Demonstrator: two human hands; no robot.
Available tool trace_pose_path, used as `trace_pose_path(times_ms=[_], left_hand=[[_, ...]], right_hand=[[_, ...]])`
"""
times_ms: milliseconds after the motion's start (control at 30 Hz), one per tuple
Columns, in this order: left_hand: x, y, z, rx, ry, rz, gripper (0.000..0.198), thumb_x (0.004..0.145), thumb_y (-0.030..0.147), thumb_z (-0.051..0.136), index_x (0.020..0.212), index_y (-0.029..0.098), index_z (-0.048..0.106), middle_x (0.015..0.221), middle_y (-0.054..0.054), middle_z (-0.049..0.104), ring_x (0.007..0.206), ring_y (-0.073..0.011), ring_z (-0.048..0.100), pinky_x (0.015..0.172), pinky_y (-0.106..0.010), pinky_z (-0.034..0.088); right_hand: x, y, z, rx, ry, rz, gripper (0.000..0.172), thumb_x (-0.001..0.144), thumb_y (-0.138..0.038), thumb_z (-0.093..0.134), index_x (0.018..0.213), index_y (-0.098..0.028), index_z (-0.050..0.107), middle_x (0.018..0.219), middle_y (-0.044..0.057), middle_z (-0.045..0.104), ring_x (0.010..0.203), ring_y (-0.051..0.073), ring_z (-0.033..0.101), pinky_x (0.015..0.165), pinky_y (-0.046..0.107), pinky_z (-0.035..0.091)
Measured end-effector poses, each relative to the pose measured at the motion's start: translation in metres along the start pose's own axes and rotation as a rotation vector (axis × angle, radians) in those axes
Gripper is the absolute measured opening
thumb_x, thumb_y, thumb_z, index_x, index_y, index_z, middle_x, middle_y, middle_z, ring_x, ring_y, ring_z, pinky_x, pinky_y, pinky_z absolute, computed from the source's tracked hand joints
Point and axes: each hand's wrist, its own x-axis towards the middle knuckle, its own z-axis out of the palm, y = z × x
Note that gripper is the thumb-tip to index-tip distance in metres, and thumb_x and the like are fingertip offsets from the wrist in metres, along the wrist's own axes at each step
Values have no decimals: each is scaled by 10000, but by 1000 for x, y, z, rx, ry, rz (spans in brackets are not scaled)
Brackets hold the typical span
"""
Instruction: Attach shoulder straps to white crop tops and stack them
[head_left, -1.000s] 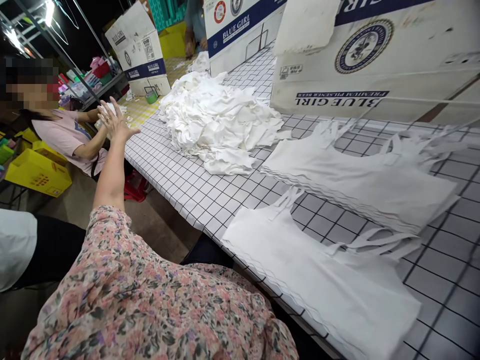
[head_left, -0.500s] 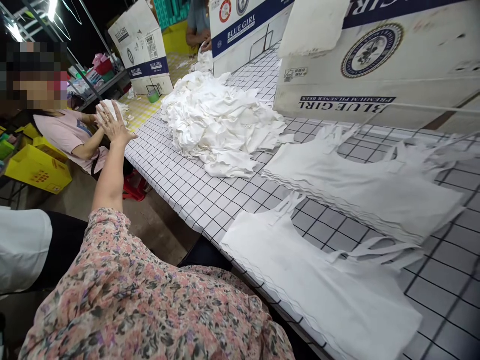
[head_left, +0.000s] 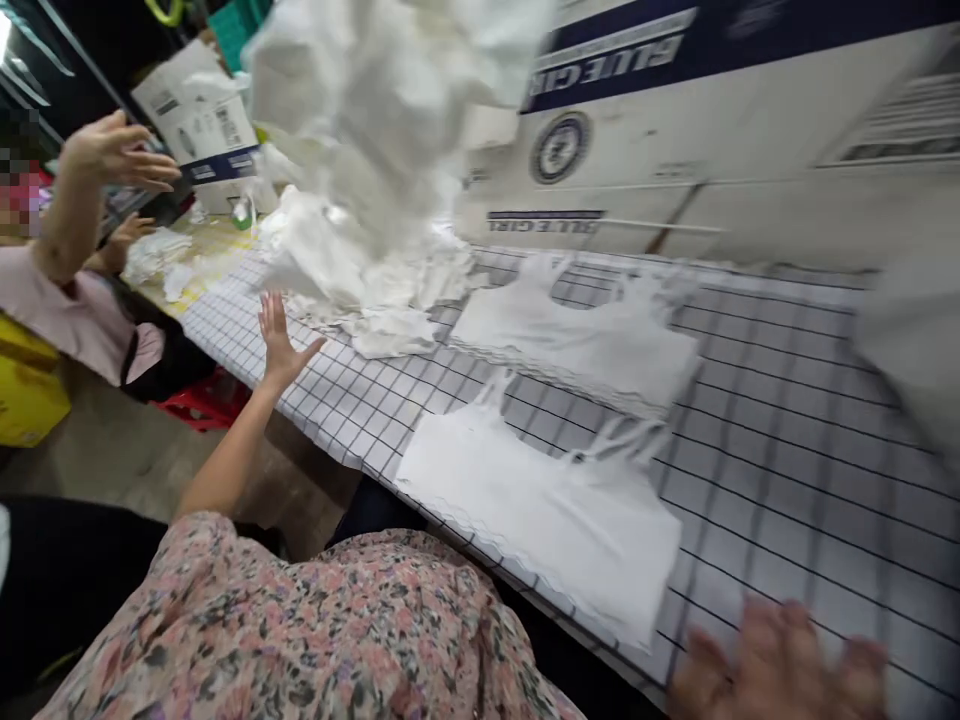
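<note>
**white cloth mass (head_left: 360,110)**, blurred, high in the view and above the **heaped pile of white garments (head_left: 412,285)**; no hand shows holding it, and its upper edge runs out of frame. the pile lies on the **grid-patterned counter (head_left: 780,480)**. it seems light, soft and limp, likely to slump and slide apart, so it would best be gathered from beneath with both hands rather than pinched.

**left hand (head_left: 279,345)**: raised just in front of the pile, above the counter's near edge, palm open, **fingers (head_left: 271,315)** spread, holding nothing. contact with the pile cannot be told.

**right hand (head_left: 780,665)**: blurred at the lower right, over the counter, **fingers (head_left: 765,625)** apparently spread, with nothing visible in them.

**upper stack of sleeveless white vests (head_left: 577,345)** and **lower stack of sleeveless white vests (head_left: 540,520)**: laid flat, near each other, straps away from the viewer, scalloped hems toward the near side. the lower stack lies close to the counter's near edge, and open counter extends to their right.

behind: **printed cardboard carton (head_left: 675,130)** along the far side. at left: **co-worker's raised hand (head_left: 116,150)**, and **co-worker's lower hand (head_left: 124,235)** near a **small bundle of white cloth (head_left: 154,255)**.
</note>
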Motion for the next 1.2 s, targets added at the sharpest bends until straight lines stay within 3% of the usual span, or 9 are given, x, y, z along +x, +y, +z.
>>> trace_pose_path(times_ms=[200,300,400,500,633,767,933,1067,1200], left_hand=[[-40,66,45,-216,-101,408,1057,1002,638,663,1761,282,18,1802,-189,249,1710,-351,174,1381,-618,239],[-31,104,47,-327,-209,487,935,1001,630,675,1740,279,221,1736,-173,411,1643,-354,378,1325,-590,399],[-7,148,54,-488,-354,536,658,997,608,696,1553,282,567,1503,-125,671,1397,-307,663,1174,-516,592],[18,204,72,-621,-540,620,586,976,633,708,1411,241,688,1335,-117,721,1142,-247,756,995,-422,685],[32,287,99,-475,-767,714,776,909,657,777,1510,199,600,1406,-157,610,1016,-239,765,900,-398,678],[20,354,120,-153,-900,739,1217,789,606,911,1729,192,259,1514,-247,506,1135,-371,746,946,-444,629],[1,400,160,-85,-939,623,1280,786,256,917,1762,169,93,1482,-306,568,1154,-402,745,930,-433,605],[13,419,183,-259,-879,523,570,870,81,705,1437,83,651,1238,-229,756,1113,-339,767,955,-413,619],[39,457,164,-461,-782,562,313,979,63,501,1127,96,775,1062,-119,820,1066,-208,792,947,-307,631]], right_hand=[[-16,-5,2,-79,-25,-174,787,1033,-349,503,1755,-366,191,1504,229,646,1470,505,546,1004,789,509],[8,-16,-15,28,52,-180,744,1064,-259,517,1751,-306,234,1560,204,604,1578,404,454,1151,664,513],[58,-18,-29,55,51,-145,742,1076,-321,536,1750,-266,230,1617,191,540,1613,335,415,1247,590,467],[123,-8,-30,-42,-155,-38,719,1090,-498,458,1716,-171,323,1647,208,492,1609,331,411,1315,551,391],[213,-1,3,-137,-476,30,1020,952,-683,631,1750,-200,219,1780,214,263,1638,451,296,1290,647,363],[269,-4,51,-195,-720,209,1429,632,-702,941,1759,-293,163,1806,267,79,1521,583,406,1157,671,465],[274,5,77,-53,-625,354,539,957,-309,647,1463,-126,620,1489,215,598,1326,319,628,1075,394,536],[275,9,56,10,-492,384,408,994,-218,517,1370,-88,606,1284,156,715,1128,250,675,900,322,573],[285,-7,-8,184,-239,366,336,972,-174,572,1302,-118,592,1233,128,722,1014,194,652,817,280,556]])
